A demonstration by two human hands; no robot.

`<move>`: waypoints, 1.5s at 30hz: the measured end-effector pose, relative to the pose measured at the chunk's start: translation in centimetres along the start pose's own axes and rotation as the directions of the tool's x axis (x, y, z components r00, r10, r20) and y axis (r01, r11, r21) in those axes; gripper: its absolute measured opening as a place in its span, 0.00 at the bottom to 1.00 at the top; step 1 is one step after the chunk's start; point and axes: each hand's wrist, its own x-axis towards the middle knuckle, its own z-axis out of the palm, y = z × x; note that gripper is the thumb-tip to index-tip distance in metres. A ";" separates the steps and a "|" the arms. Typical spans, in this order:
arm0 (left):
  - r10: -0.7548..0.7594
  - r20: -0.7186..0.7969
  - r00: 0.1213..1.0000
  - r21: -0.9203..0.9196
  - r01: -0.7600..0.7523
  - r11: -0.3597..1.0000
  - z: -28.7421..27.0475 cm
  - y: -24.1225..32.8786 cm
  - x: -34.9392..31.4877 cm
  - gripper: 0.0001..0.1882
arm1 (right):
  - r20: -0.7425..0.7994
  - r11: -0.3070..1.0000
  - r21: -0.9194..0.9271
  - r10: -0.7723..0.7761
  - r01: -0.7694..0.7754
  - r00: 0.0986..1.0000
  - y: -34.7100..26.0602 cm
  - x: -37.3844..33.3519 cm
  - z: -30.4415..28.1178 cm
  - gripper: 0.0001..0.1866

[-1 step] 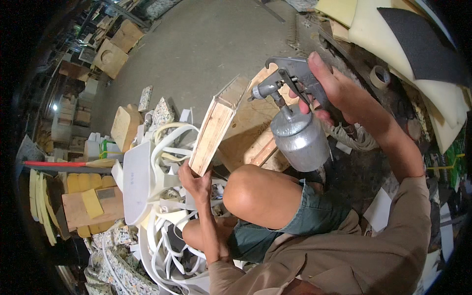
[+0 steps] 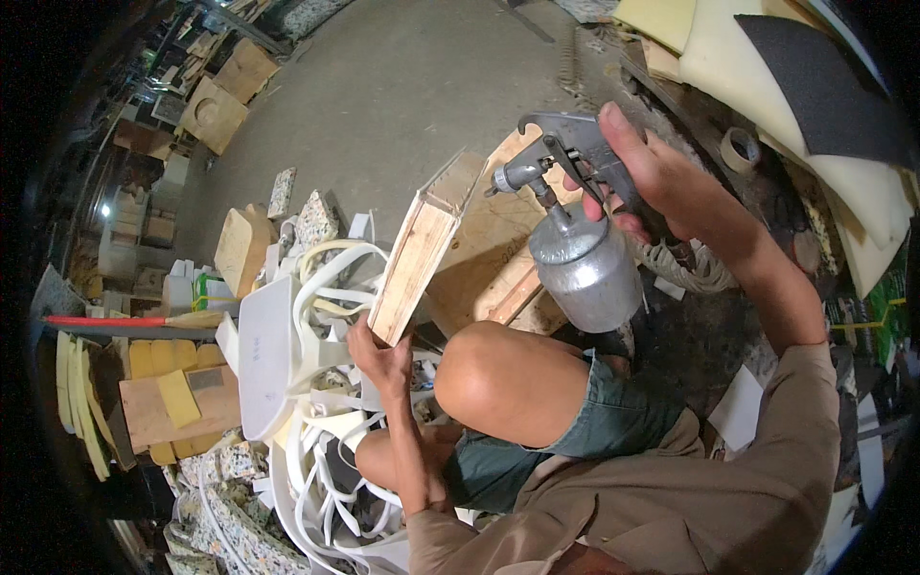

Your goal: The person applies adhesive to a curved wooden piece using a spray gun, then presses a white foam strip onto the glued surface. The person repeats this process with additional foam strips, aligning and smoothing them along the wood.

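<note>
My right hand (image 2: pixel 637 172) is wrapped round the grip of a grey spray gun (image 2: pixel 525 174), and its round metal cup (image 2: pixel 586 278) hangs below. The gun's nozzle points left, toward a wooden block (image 2: pixel 419 264) with a pale face. My left hand (image 2: pixel 383 359) closes on the lower end of this block and holds it tilted upright, its top leaning right. Nozzle and block stand apart. Behind the gun lies a wooden board (image 2: pixel 484 225), and a wooden piece with a light top (image 2: pixel 513 287) rests by it, partly covered by the cup.
White foam strips (image 2: pixel 326 479) are heaped left of my legs beside a white foam panel (image 2: pixel 266 359). Speckled foam (image 2: pixel 225 503) lies at lower left. A red-handled brush (image 2: pixel 134 321) lies farther left. At right are foam sheets (image 2: pixel 767 86) and a tape roll (image 2: pixel 739 150).
</note>
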 end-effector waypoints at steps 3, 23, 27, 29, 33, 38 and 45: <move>0.009 -0.022 1.000 -0.059 -0.010 0.998 -0.1 -0.7 -0.7 0.32 | -0.057 0.999 -0.022 0.024 -0.026 0.998 0.7 1.0 0.7 0.37; -0.066 -0.009 0.998 -0.123 0.065 0.990 -1.9 1.0 -0.9 0.31 | -0.214 0.974 -0.084 0.188 -0.209 0.959 5.8 6.1 -2.8 0.38; -0.090 0.003 0.996 -0.151 0.089 0.984 -2.3 1.5 -1.1 0.31 | -0.219 0.975 -0.090 0.179 -0.203 0.959 7.2 6.7 -3.5 0.39; -0.080 -0.002 0.997 -0.123 0.079 0.989 -2.5 1.6 -1.2 0.32 | -0.196 0.989 -0.065 0.118 -0.133 0.973 7.9 7.0 -3.6 0.42; -0.149 0.068 0.987 -0.056 0.153 0.987 -2.9 2.0 -1.2 0.37 | -0.217 0.967 -0.168 0.155 -0.193 0.964 8.8 8.0 -3.8 0.42; -0.145 0.081 0.986 -0.077 0.151 0.985 -2.8 3.4 -0.3 0.36 | -0.222 0.975 -0.126 0.151 -0.182 0.963 8.5 6.4 -4.1 0.41; 0.042 0.095 0.995 0.030 -0.046 0.998 -0.9 6.1 3.0 0.32 | -0.434 0.986 -0.147 0.001 -0.072 0.901 6.4 -3.3 -5.9 0.40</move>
